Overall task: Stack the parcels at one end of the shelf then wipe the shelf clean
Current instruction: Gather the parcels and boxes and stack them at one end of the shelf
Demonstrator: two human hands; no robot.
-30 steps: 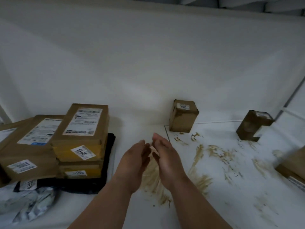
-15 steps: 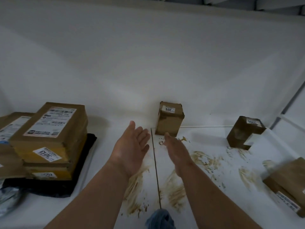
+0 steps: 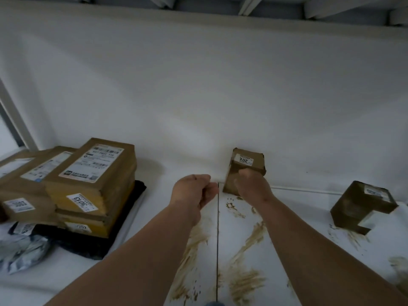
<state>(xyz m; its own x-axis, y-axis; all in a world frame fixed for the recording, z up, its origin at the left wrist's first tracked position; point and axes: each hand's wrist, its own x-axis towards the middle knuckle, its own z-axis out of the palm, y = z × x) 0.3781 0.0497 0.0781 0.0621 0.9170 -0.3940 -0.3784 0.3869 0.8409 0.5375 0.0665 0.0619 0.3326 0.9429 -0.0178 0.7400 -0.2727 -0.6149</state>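
While the right hand (image 3: 251, 186) grips the small parcel (image 3: 247, 167) at frame centre, the left hand (image 3: 194, 192) hangs curled, empty; stacked parcels (image 3: 92, 184) fill lower left, brown smears (image 3: 240, 281) below.

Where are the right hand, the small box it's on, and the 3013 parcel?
right hand (image 3: 251, 186), head view, on the back of the hand.
small box (image 3: 248, 161), head view, on its top face by the label.
3013 parcel (image 3: 97, 173), head view, on its top face below the shipping label.
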